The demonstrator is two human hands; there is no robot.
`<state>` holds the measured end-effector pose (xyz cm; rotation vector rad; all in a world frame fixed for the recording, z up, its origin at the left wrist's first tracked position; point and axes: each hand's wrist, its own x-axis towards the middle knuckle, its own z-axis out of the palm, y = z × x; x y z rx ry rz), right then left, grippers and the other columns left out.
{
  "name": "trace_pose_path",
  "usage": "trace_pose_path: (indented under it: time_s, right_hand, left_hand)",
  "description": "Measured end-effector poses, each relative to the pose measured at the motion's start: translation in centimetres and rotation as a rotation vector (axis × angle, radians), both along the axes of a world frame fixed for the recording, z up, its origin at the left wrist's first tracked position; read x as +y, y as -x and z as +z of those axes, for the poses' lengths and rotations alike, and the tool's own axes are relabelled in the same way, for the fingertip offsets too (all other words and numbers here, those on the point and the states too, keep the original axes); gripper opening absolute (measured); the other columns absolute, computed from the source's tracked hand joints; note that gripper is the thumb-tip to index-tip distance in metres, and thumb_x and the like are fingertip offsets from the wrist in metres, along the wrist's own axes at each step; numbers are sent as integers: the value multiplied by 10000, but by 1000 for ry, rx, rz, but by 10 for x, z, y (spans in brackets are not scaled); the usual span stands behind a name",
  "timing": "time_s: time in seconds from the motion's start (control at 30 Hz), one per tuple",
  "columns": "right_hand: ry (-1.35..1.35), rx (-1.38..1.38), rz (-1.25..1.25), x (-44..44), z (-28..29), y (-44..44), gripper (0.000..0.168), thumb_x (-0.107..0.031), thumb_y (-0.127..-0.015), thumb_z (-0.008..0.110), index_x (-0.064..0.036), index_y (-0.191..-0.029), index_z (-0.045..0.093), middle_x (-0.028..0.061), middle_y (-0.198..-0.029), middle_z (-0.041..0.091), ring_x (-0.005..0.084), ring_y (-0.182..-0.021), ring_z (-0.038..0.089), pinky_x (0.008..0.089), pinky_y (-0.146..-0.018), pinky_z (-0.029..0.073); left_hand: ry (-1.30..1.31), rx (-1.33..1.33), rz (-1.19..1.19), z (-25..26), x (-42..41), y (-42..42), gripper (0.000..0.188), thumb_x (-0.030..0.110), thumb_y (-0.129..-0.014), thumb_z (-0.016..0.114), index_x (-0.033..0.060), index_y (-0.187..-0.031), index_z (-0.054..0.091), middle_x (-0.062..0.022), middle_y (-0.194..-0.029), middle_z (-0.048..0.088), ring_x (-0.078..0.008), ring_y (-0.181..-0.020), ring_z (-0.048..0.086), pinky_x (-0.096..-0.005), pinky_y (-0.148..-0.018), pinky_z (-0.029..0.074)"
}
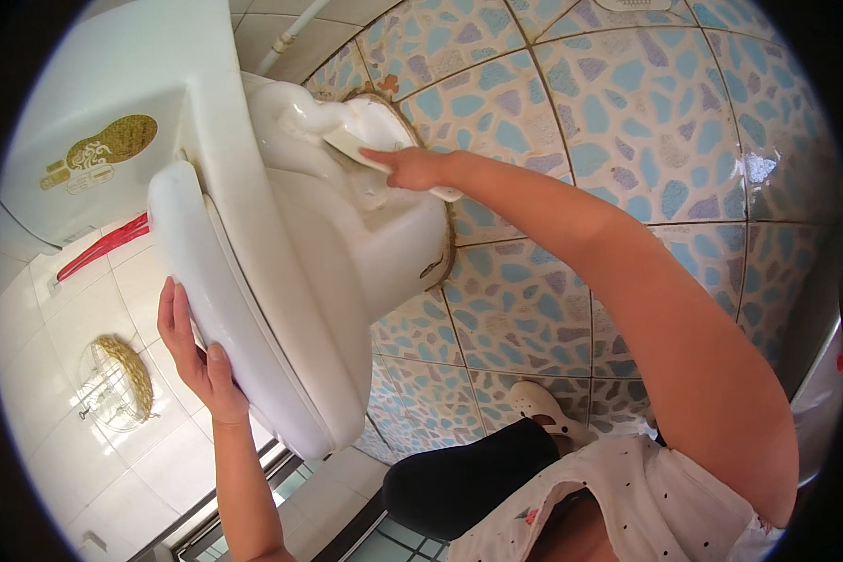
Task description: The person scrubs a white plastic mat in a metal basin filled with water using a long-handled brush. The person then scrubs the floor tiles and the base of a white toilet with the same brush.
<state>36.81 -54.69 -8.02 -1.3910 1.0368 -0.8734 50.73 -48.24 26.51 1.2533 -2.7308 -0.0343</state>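
Observation:
A white ceramic toilet [323, 232] fills the left and middle, tilted by the camera's angle, with its lid [239, 316] down. My left hand [200, 358] lies on the outer edge of the lid, its thumb spread from the fingers. Along the side of the toilet's pedestal, my right hand [411, 168] grips a flat, pale scrub tool [351, 145], probably a brush. One end of the tool meets the curved trapway [309, 126]; its other end shows past my wrist. Its working face is hidden.
Stained sealant [452, 246] rings the pedestal on the patterned floor tiles [506, 295]. A white pipe [291, 35] runs behind the toilet. On the wall are a red strap-like item [105, 246] and a wire rack [105, 397]. My shoe [537, 400] stands on the floor below.

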Motion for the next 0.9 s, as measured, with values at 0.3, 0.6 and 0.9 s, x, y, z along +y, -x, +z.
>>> trace_pose_path:
  time_s: [0.3, 0.6, 0.9]
  right_hand:
    - [110, 53, -4, -53, 18, 2, 717, -107, -800, 384, -392, -1375, 64, 193, -1050, 538, 296, -925, 530, 360, -830, 384]
    - [-81, 234, -41, 19, 0, -9, 523, -220, -887, 369, -422, -1339, 200, 197, -1114, 504, 345, -961, 536, 407, -820, 431]
    - [92, 447, -193, -14, -8, -23, 667, -59, -833, 365, -422, -1349, 149, 156, -941, 524, 283, -844, 580, 368, -706, 478]
  left_hand:
    - [24, 5, -2, -1, 0, -5, 637, 436, -838, 363, -22, -1282, 371, -166, -1321, 338, -257, -1231, 316, -376, -1021, 224]
    - [35, -18, -8, 2, 0, -8, 627, 424, -844, 345, -20, -1288, 363, -166, -1326, 332, -266, -1234, 315, -384, -1025, 219]
    - [16, 9, -28, -2, -3, -8, 633, 430, -839, 345, -19, -1285, 367, -167, -1320, 343, -259, -1233, 315, -380, -1022, 224]
